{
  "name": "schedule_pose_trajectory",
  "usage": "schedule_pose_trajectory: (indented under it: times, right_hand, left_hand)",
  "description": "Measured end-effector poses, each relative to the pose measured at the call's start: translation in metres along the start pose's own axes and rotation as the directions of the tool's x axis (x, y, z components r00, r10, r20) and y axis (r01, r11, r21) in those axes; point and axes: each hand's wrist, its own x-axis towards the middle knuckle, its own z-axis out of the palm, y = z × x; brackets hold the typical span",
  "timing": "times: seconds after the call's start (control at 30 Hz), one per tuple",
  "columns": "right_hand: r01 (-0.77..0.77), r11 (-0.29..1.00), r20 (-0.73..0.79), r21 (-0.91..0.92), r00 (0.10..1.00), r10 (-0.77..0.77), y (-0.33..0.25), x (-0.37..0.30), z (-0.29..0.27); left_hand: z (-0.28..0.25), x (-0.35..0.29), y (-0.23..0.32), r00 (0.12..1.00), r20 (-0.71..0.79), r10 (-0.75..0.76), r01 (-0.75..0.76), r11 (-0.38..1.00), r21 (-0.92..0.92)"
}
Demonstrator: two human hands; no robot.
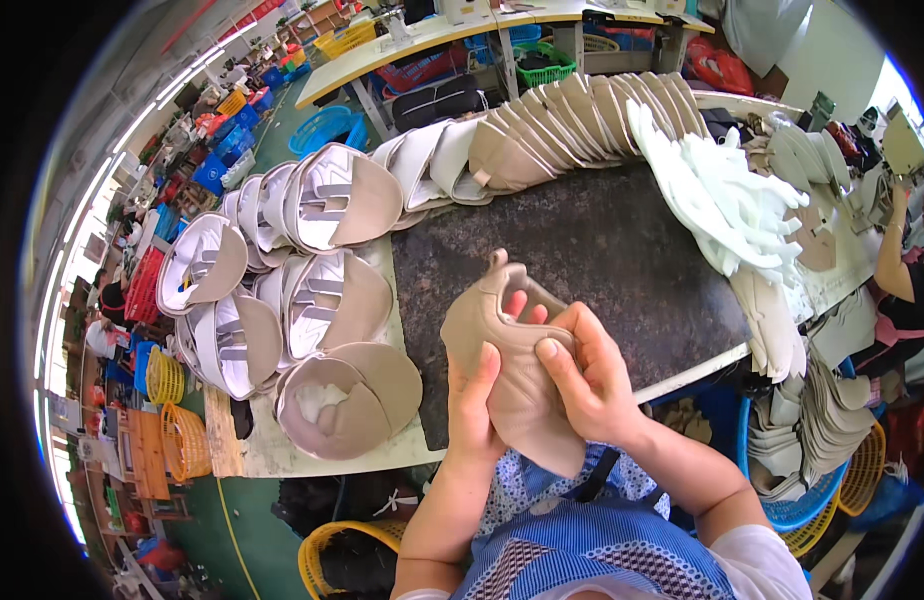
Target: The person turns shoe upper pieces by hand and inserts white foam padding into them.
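Head view: both hands meet over the near edge of a dark stone slab (602, 260) and share one tan shoe upper (502, 340). The left hand (474, 405) grips the piece from below and from its left side, thumb pressed flat on the tan face, fingers wrapped behind. The right hand (587, 375) clamps the piece from the right, thumb tip on the front face close to the left thumb, fingers curled over the top edge; one fingertip shows through the opening in the piece. The shoe upper stands tilted, its cut-out end up and away from the body, its lower tip pointing down toward a blue checked apron (582, 540).

Left of the left hand, on the pale bench top (282, 450), lie folded tan-and-white uppers (337, 200) in overlapping rows; the nearest one (352, 400) sits just beside the left wrist. Beyond both hands, along the far side of the slab, a fanned row of tan pieces (582, 115) runs in an arc. Right of the right hand and further off, a heap of white foam pieces (732, 200) overhangs the slab's right end. Below that, right of the right forearm, more stacked pieces fill a blue basket (812, 500). A yellow basket (342, 555) stands under the left forearm. Another person's arm (892, 260) shows at the far right edge.
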Motion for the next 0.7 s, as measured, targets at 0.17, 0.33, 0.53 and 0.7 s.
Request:
schedule_pose_trajectory:
  times: [0.17,0.33,0.53,0.7]
  right_hand:
    - [-0.141,0.949,0.070,0.282,0.990,0.126,0.007,0.003,-0.018]
    - [0.653,0.604,0.315,-0.457,0.754,-0.577,-0.057,0.017,-0.040]
    - [0.232,0.373,0.356,-0.899,0.882,0.310,0.018,0.042,-0.076]
    - [0.499,0.179,0.464,-0.848,0.862,-0.205,0.054,0.037,-0.066]
  left_hand:
    - [0.005,0.005,0.010,0.995,-0.010,0.099,-0.093,0.959,0.267]
    - [0.005,0.029,0.020,0.849,0.484,0.213,-0.482,-0.061,0.874]
    - [-0.032,0.026,-0.033,0.821,0.473,-0.320,-0.569,-0.537,0.623]
    - [-0.017,0.039,-0.028,0.852,0.367,-0.374,-0.523,-0.548,0.653]
